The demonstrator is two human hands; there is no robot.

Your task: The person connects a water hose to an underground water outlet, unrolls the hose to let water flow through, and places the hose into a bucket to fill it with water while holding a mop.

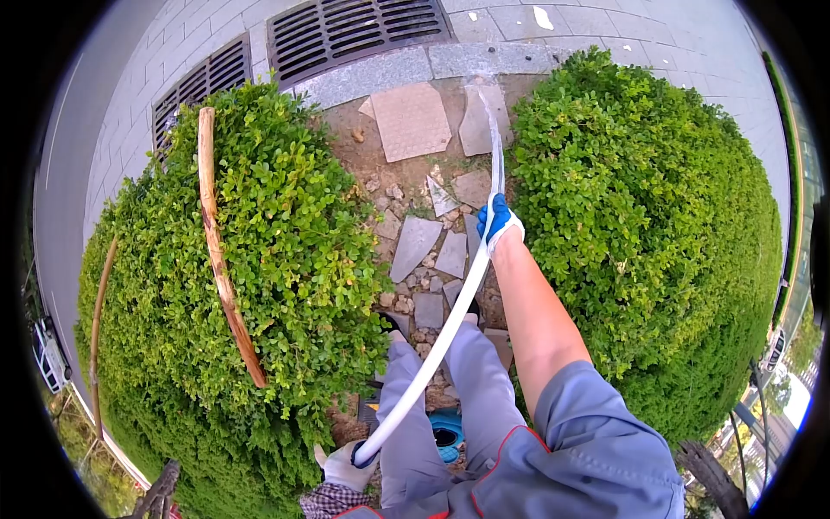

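A white hose curves up between my legs from lower left to upper middle. My right hand, in a blue and white glove, is closed around it near its far end. My left hand, in a white glove with a checked cuff, grips the hose lower down, near my left hip. Water streams out beyond my right hand and lands by the stone slab at the paving edge. Part of the left hand's fingers is hidden behind the hose.
Trimmed hedges flank me, a left bush and a right bush. A wooden pole rests on the left one. Broken stone pieces and rubble cover the ground at my feet. Beyond the curb lies a drain grate.
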